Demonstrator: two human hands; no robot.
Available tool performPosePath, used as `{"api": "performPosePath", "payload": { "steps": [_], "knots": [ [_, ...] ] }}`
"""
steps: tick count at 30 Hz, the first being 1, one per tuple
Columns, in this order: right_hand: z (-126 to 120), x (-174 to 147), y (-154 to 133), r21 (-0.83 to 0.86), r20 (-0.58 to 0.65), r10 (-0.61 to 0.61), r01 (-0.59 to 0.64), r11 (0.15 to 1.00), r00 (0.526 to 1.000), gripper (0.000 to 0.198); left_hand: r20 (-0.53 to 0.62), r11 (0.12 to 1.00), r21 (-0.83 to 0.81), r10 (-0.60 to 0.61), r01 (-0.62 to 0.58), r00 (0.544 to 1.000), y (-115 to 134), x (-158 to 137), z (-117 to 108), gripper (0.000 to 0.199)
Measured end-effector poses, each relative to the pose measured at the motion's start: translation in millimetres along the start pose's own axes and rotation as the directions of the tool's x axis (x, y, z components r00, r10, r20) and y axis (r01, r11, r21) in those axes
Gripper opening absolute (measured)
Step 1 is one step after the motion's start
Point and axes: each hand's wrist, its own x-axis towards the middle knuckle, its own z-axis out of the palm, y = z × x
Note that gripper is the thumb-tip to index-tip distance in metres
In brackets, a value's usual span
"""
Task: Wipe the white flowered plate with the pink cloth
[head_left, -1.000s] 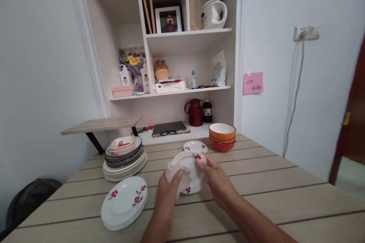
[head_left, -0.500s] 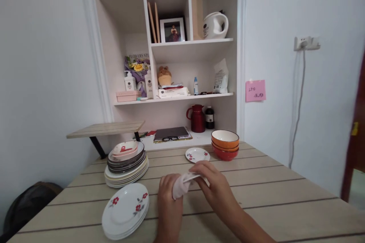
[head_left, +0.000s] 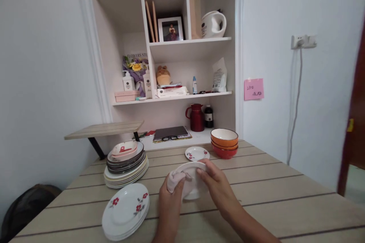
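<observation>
A small white plate [head_left: 196, 186] is held up over the table, tilted so that its plain face shows toward me. Its right rim is pinched between thumb and fingers of my right hand [head_left: 217, 185]. My left hand [head_left: 170, 201] is closed on a pale pink cloth [head_left: 176, 182], which presses against the plate's left side. To the left lies a stack of white plates with red flowers [head_left: 125, 210]. Beyond my hands a small flowered plate [head_left: 197, 153] lies flat on the table.
Orange and red bowls [head_left: 224, 144] are stacked at the back right. A taller stack of plates [head_left: 125, 169], topped by pink-rimmed dishes [head_left: 124, 149], stands at the back left beside a raised wooden shelf [head_left: 104, 129]. A red jug [head_left: 196, 117] stands behind the table [head_left: 270, 193].
The plate has turned from nearly edge-on to showing its broad face. The cloth in my left hand now lies across its left part, thumb on top.
</observation>
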Motion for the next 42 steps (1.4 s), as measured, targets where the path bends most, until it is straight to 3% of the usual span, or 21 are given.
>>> {"api": "performPosePath", "payload": {
  "steps": [4, 8, 12, 16, 22, 29, 35, 39, 42],
  "knots": [
    [3.3, -1.4, 2.9, 0.22, -0.038, 0.145, -0.133, 0.966, 0.989, 0.016, 0.002, 0.994, -0.063, -0.09, 0.09, 0.996, -2.2, 0.5, 0.8, 0.046],
    [9.0, -3.5, 9.3, 0.431, -0.011, 0.264, -0.233, 0.872, 0.965, 0.03, -0.006, 0.978, -0.118, -0.171, 0.17, 0.985, -5.3, 1.2, -0.9, 0.055],
    [8.8, -2.6, 10.7, 0.49, 0.072, 0.348, -0.338, 0.804, 0.935, 0.04, -0.017, 0.966, -0.156, -0.214, 0.208, 0.977, -7.7, 2.4, -1.5, 0.058],
    [1.4, 0.6, 6.2, 0.365, 0.096, 0.395, -0.402, 0.84, 0.914, 0.04, -0.016, 0.96, -0.172, -0.227, 0.221, 0.974, -9.2, 1.8, -1.3, 0.057],
    [-2.0, 3.8, 9.5, 0.082, 0.074, 0.202, -0.207, 0.975, 0.977, 0.033, -0.029, 0.973, -0.13, -0.196, 0.19, 0.98, -15.4, 3.3, -5.8, 0.056],
    [-1.5, 3.0, 12.5, -0.098, 0.11, 0.081, -0.07, 0.993, 0.991, 0.026, -0.08, 0.997, 0.026, -0.067, 0.069, 0.995, -14.2, 5.3, -8.9, 0.047],
    [-8.9, 5.0, 8.4, -0.473, 0.067, -0.07, 0.093, 0.876, 0.995, 0.026, -0.101, 0.985, 0.168, 0.05, -0.032, 0.994, -4.7, 0.8, -8.8, 0.031],
    [-11.3, 1.9, 5.4, -0.567, 0.111, -0.162, 0.196, 0.8, 0.981, 0.03, 0.044, 0.946, 0.212, 0.242, -0.246, 0.969, -6.3, -2.0, -6.5, 0.02],
    [-12.0, -0.8, 2.3, -0.636, 0.136, -0.143, 0.197, 0.747, 0.98, 0.017, 0.094, 0.888, 0.269, 0.363, -0.374, 0.927, -8.9, -2.0, -5.9, 0.015]
  ]
}}
